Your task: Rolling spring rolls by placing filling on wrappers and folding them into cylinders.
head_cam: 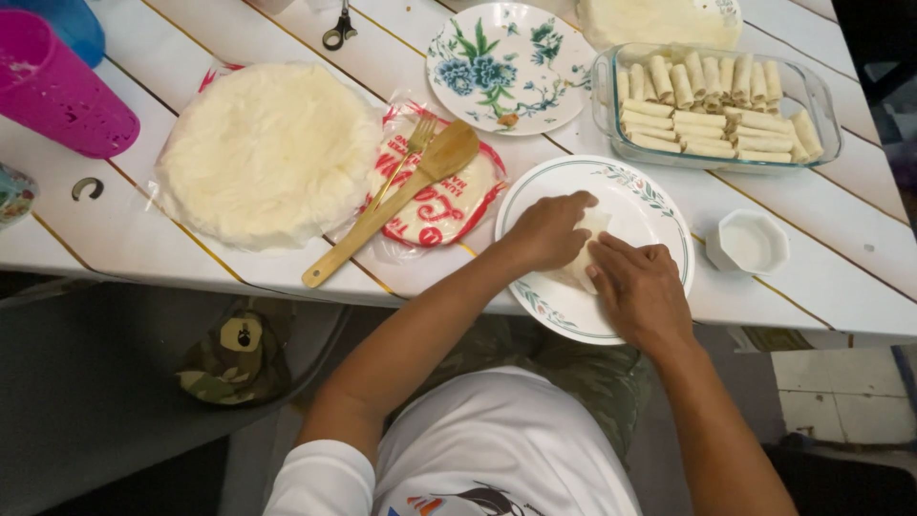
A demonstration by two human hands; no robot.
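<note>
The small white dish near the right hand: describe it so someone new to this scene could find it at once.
Start at the glass baking dish full of pale rolls at the table's upper right. Just below it, right of the rimmed plate where both hands work, sits the small white dish. It alone is many-sided, plain and tiny; the plates are round and patterned.

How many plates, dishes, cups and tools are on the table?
Plates: 2, a flowered plate and a rimmed plate
Glass dish of rolls: 1
Small white bowl: 1
Pink cup: 1
Wooden spatula: 1
Fork: 1
Scissors: 1
Total: 8
</note>
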